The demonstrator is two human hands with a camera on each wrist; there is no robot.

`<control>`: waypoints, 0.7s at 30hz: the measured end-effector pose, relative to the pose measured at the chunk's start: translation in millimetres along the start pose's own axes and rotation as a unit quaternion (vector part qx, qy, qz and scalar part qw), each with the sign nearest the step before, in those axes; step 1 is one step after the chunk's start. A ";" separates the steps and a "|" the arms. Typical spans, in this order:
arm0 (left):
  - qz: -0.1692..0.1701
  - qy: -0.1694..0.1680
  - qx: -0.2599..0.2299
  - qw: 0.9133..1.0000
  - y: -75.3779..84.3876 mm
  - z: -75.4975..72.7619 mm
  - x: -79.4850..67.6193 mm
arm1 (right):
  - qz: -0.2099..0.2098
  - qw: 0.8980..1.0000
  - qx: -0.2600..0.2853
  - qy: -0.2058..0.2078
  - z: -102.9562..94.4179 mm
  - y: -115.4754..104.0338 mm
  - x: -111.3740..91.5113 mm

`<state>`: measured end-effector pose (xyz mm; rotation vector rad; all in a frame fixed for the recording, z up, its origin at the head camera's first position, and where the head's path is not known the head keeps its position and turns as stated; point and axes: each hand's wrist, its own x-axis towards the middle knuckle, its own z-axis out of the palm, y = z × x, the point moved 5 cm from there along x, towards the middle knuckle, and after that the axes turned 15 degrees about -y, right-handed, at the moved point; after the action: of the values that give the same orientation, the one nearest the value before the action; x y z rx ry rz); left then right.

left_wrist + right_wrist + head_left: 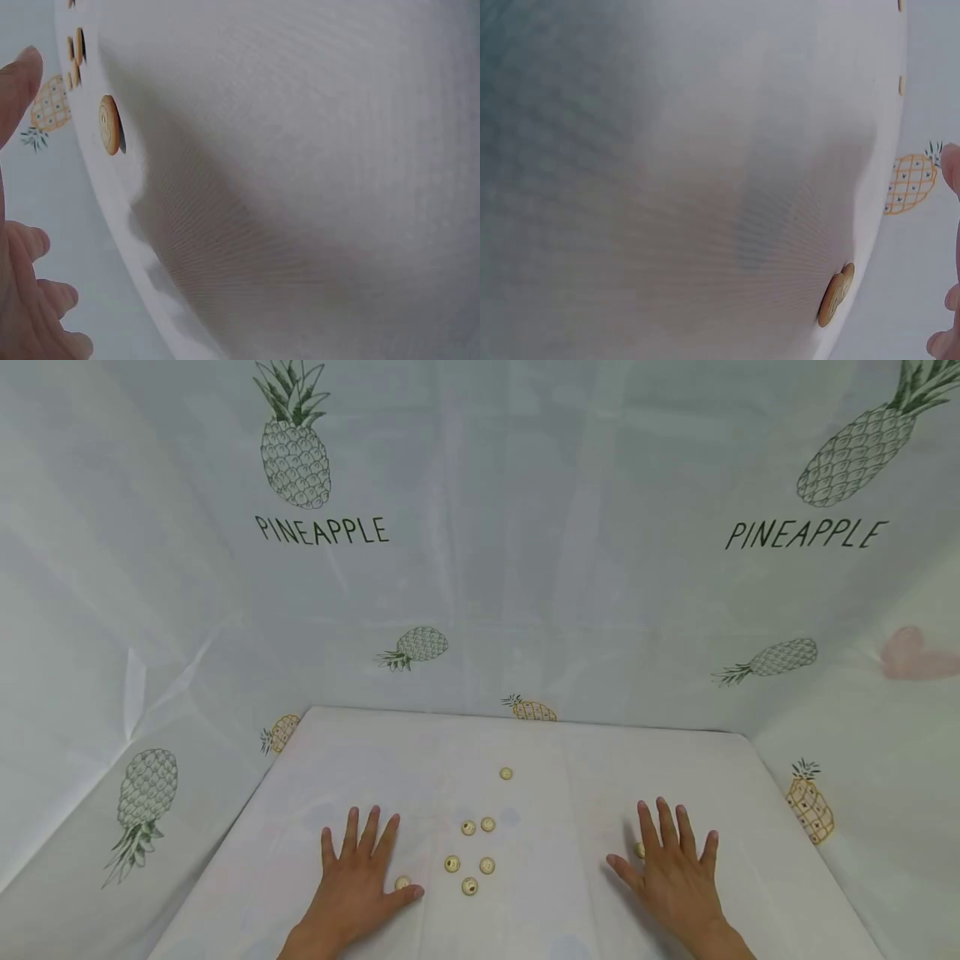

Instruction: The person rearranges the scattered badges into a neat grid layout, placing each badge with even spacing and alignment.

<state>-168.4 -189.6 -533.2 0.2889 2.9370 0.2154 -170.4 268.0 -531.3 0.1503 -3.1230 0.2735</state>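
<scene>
My left hand (354, 887) is held palm down over the left side of the white table, fingers spread and holding nothing. Close to its thumb lies a small round biscuit (109, 125), tan at the rim with a face-like mark on top. On the right, my right hand (677, 878) hovers likewise with straight, spread fingers. Partly hidden behind its index finger is another biscuit (640, 850); the right wrist view shows two overlapping biscuits (835, 295) there. Between the hands lie several more, among them a biscuit (469, 886) with a dark spot.
One biscuit (506, 773) sits farther back, apart from the middle cluster. The white-covered table (420, 743) meets a hanging cloth (525, 568) printed with pineapples behind it, and the cloth also rises on both sides.
</scene>
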 end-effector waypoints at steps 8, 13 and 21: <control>-0.001 -0.031 -0.017 0.999 3.3 2.5 -4.5 | -0.049 0.997 0.004 0.064 -10.8 -8.7 9.7; -0.007 -0.037 -0.026 0.999 2.2 5.4 -5.6 | -0.110 0.988 -0.022 0.107 -20.2 -34.6 32.8; 0.029 -0.023 -0.042 0.998 4.4 7.8 -6.4 | -0.182 0.975 -0.066 0.109 -14.5 -83.4 73.0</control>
<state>-159.9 -185.6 -539.0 0.3623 2.8664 0.3356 -235.1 181.8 -501.8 0.6350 -2.8114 0.0704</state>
